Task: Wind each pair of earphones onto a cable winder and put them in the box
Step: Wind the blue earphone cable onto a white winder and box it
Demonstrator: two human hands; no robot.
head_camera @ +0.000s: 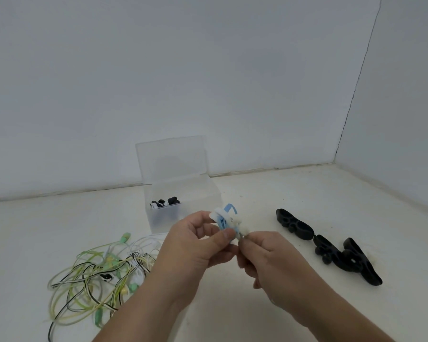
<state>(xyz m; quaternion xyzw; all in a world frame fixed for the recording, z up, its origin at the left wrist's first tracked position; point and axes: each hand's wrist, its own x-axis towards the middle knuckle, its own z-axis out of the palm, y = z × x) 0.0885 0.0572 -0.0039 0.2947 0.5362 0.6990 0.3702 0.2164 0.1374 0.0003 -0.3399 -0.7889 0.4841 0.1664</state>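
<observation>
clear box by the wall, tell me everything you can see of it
The clear box looks like frosted translucent plastic. It is rectangular and rests on the pale surface near the wall. Its hinged lid stands open, upright at the back. Inside lie black and white pieces, seemingly wound earphones.

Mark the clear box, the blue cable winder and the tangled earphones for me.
clear box [160, 219], head view, front wall.
blue cable winder [222, 222], head view, its blue body.
tangled earphones [106, 264], head view, middle of the pile.
</observation>
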